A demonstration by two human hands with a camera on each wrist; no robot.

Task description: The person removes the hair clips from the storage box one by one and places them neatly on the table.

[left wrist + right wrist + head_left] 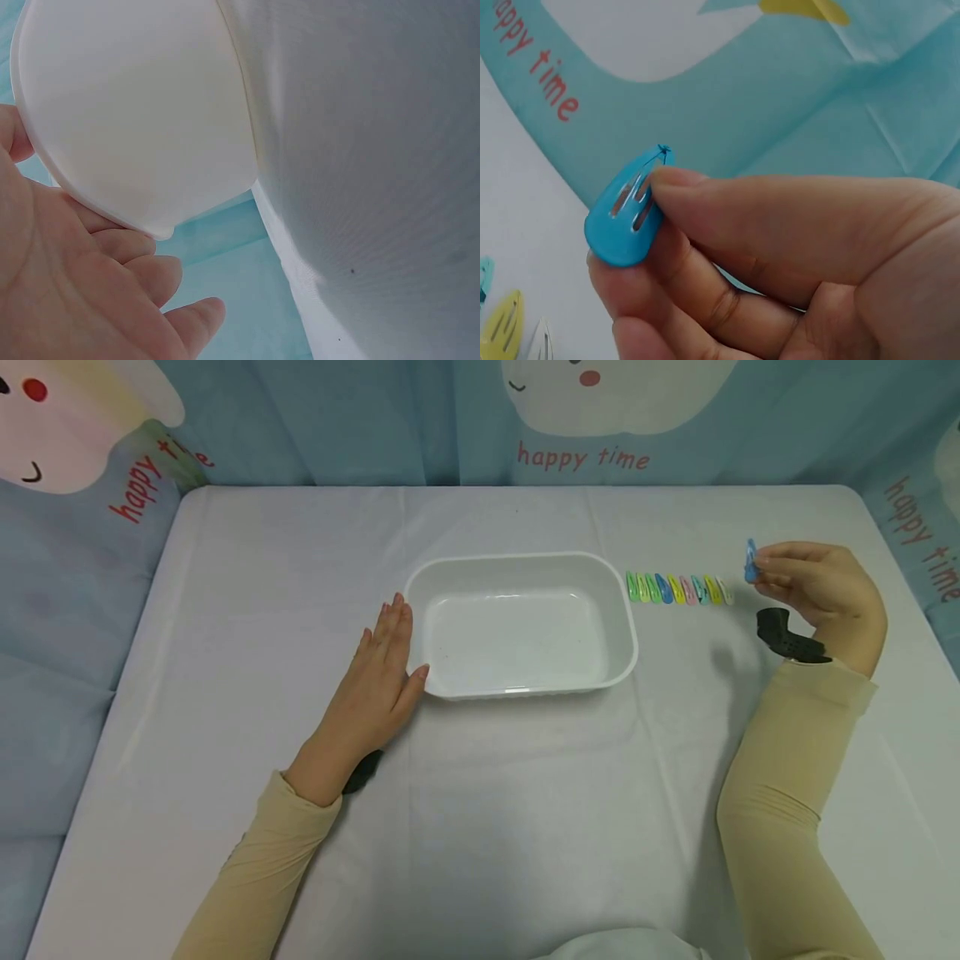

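Note:
Between thumb and fingers, my right hand (821,581) pinches a blue snap hair clip (626,210), raised above the table at the right. Just left of it, a row of several hair clips (678,588) in green, blue, yellow, pink and white lies on the cloth. My left hand (375,681) rests with extended fingers against the left rim of a white rectangular basin (525,692). In the left wrist view, the fingers (146,274) touch the basin's rim from outside. Nothing lies inside the basin.
A white cloth (525,827) covers the table. Blue curtains (337,427) with cloud prints and "happy time" lettering hang behind the far edge and along both sides. The row of clips begins right beside the basin's right wall.

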